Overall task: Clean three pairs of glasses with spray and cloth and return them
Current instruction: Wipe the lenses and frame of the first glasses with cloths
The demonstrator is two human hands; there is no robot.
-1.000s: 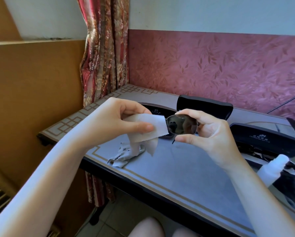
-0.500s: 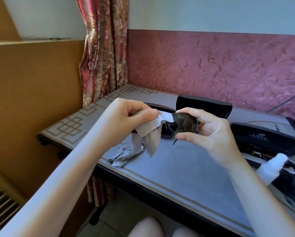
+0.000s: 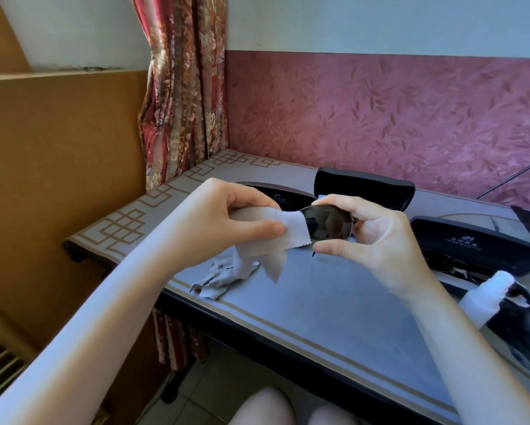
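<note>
Grey cloth (image 3: 291, 233) sits pinched in the grip of the left hand (image 3: 223, 222), lapping the dark lens of the sunglasses (image 3: 329, 223), which the right hand (image 3: 380, 243) pinches by the rim above the table (image 3: 318, 308). I'd wipe lightly, fingers off the glass.

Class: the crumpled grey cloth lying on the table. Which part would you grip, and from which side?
Probably pinch a raised fold of the crumpled grey cloth, coming from above and the near side: it lies limp on the blue-grey tabletop, and the pale wiping cloth in the left hand hides its far end.
</note>
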